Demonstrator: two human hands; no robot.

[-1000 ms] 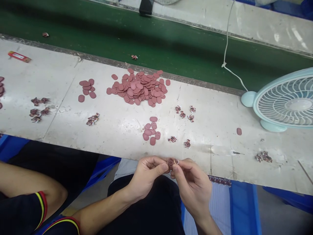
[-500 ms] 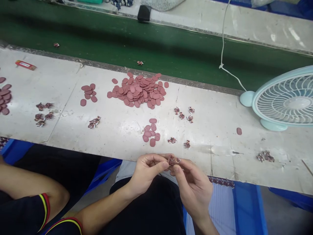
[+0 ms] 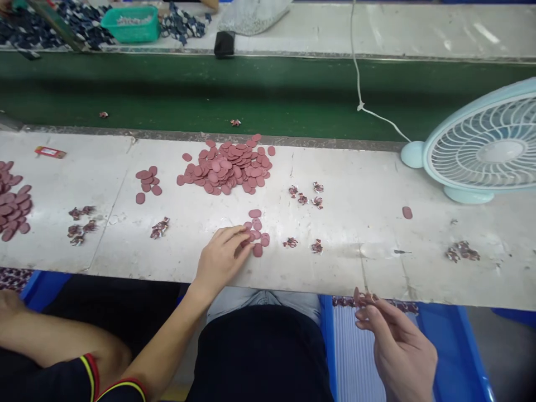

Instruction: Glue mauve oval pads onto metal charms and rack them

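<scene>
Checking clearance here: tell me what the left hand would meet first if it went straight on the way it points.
The small group of reddish oval discs, right at the fingers of the left hand; whether they touch is hard to tell from this view.

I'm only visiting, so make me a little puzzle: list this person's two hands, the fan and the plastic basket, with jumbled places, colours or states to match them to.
Things:
1. left hand
2. right hand
3. fan
4. plastic basket

Places, colours or states:
A. green, on the far bench
B. holding a small brown piece
C. pale blue, at the right of the view
D. at a small group of pink oval discs

Right pairs: 1-D, 2-B, 3-C, 4-A
</scene>
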